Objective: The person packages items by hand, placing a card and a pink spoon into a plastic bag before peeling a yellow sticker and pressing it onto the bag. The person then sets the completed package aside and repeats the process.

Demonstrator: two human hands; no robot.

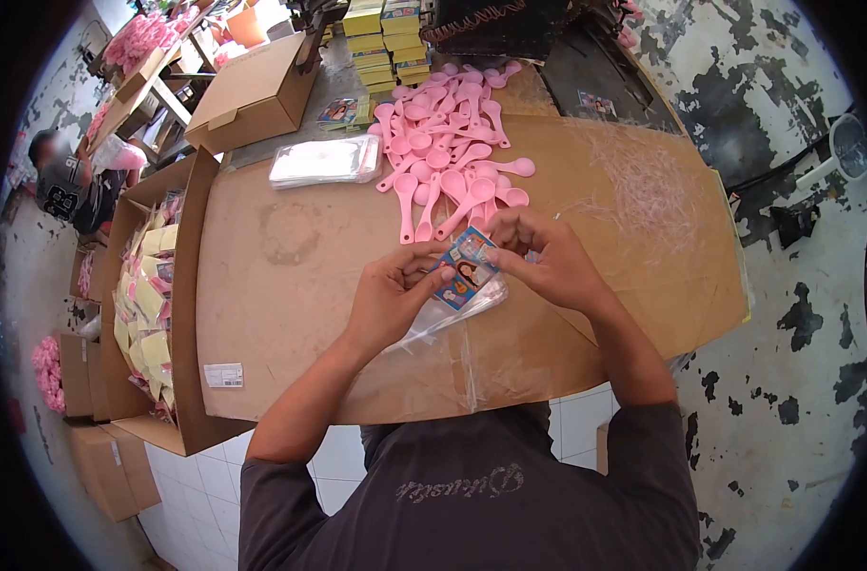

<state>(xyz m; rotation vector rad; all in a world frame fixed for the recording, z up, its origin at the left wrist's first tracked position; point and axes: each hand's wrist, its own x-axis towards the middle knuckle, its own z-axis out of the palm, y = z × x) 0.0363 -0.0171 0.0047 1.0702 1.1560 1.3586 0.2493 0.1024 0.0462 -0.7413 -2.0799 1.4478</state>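
Observation:
Over the front of the cardboard-covered table, a small blue printed card (466, 274) with a picture of a person is tilted between my two hands. My left hand (395, 290) is closed on its left edge, thumb on the front. My right hand (551, 259) pinches its upper right corner; whether a clear bag is also in those fingers cannot be made out. Just beneath the hands lie clear plastic bags (483, 299). A heap of pink plastic scoops (443, 143) spreads right behind my fingers.
A stack of clear bags (324, 162) lies back left. An open carton (194, 314) of packed yellow-card packets stands left. Stacked cards (376, 48), a closed box (253, 90) and plastic scraps (648, 186) are farther back. Another person (67, 181) sits far left.

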